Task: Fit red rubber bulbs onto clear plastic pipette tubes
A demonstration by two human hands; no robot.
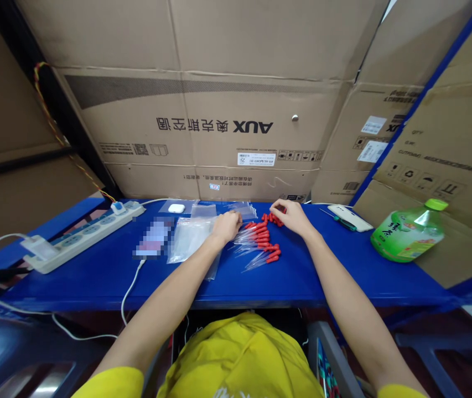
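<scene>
Several clear plastic droppers with red bulbs lie in a loose pile on the blue table. My left hand rests with fingers curled at the pile's left edge, beside a stack of clear plastic bags. My right hand is at the pile's far end, its fingers closed around a red-bulbed dropper. More small clear bags lie just behind the hands.
A white power strip with cables sits at the left. A phone and a small white case lie near the bags. At the right are a green bottle on its side and a white device. Cardboard boxes wall the back.
</scene>
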